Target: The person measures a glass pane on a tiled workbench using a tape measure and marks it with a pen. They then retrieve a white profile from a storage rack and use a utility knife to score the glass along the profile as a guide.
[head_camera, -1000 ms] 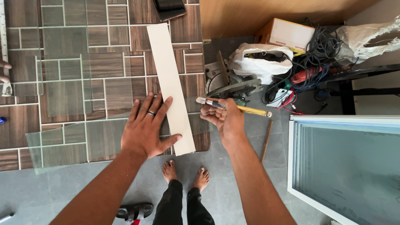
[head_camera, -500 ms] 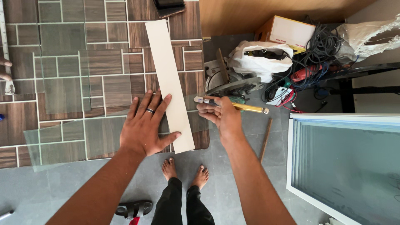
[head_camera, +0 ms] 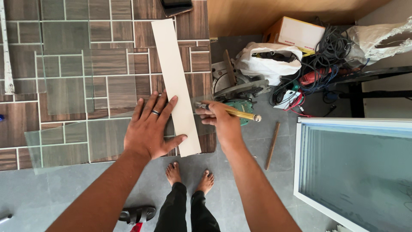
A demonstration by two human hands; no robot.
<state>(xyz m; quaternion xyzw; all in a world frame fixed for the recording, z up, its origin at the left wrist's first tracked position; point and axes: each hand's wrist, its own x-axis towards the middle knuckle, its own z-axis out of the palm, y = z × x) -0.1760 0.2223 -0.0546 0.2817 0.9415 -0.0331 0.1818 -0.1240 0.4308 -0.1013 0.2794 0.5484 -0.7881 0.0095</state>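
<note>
My left hand [head_camera: 151,129] lies flat, fingers spread, on a long cream straightedge strip [head_camera: 171,68] and the clear glass sheet [head_camera: 77,141] under it, on a wood-pattern tabletop [head_camera: 120,47]. A ring sits on one finger. My right hand [head_camera: 219,120] grips a brass-handled glass cutter [head_camera: 234,111] just right of the strip's lower part, its tip pointing at the strip's edge. A second glass pane [head_camera: 64,73] lies further left on the table.
A phone [head_camera: 176,6] lies at the table's far edge. Right of the table sit a circular saw [head_camera: 240,92], a white bag [head_camera: 268,62], a cardboard box [head_camera: 294,32], tangled cables [head_camera: 326,51] and a framed window panel [head_camera: 352,167]. My bare feet [head_camera: 189,178] and a sandal [head_camera: 137,214] are on the grey floor.
My right hand with the cutter has drifted slightly down along the strip's right edge. My left hand stays pressed on the strip in much the same place.
</note>
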